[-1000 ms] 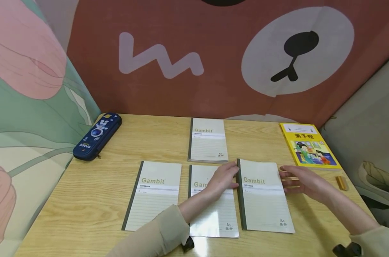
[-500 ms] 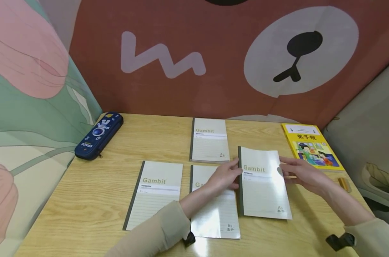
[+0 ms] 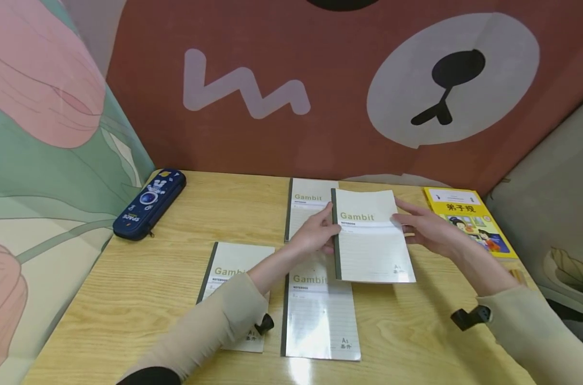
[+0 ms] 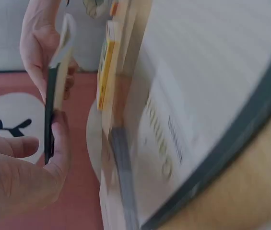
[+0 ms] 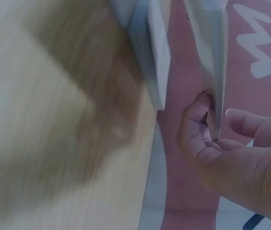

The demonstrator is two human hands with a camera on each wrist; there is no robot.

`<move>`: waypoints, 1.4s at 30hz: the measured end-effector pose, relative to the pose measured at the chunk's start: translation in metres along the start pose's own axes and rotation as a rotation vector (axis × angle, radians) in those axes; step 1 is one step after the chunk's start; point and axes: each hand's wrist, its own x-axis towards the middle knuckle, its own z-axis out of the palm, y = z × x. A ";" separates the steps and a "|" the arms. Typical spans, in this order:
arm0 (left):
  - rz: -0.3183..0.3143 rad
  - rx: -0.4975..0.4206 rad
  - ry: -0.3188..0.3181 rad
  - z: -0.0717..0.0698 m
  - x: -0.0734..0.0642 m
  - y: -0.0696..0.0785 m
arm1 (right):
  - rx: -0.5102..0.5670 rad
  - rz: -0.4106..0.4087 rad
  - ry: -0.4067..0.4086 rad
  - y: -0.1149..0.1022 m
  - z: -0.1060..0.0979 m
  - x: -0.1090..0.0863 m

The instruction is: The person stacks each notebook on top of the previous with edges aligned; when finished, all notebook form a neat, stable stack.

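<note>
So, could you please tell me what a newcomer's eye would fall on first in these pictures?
Probably the large reddish-brown wall print with its pale muzzle, behind the table. Next, likely the Gambit notebook held above the table by the left hand and right hand. The yellow book at the table's back right also stands out.

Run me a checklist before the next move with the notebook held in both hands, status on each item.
1. Left hand grips the held notebook at its dark spine: ok.
2. Right hand grips the opposite edge: ok.
3. Held notebook is clear of the table: ok, the left wrist view shows a gap.
4. Held notebook is squared up with the back notebook: not ok, it sits off to the right in the head view.
5. Right hand is clear of the yellow book: ok, they are apart.
6. Number of pages in the held notebook: cannot tell.
</note>
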 end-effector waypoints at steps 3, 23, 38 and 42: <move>0.001 0.004 0.028 -0.015 0.004 0.005 | 0.025 -0.020 -0.004 -0.010 0.006 0.010; 0.008 0.055 0.289 -0.084 0.042 -0.016 | 0.342 -0.109 0.219 -0.021 0.059 0.096; 0.016 0.285 0.416 -0.085 0.057 -0.030 | 0.427 -0.141 0.386 -0.009 0.080 0.120; 0.025 0.328 0.433 -0.082 0.058 -0.031 | 0.414 -0.130 0.397 -0.007 0.081 0.119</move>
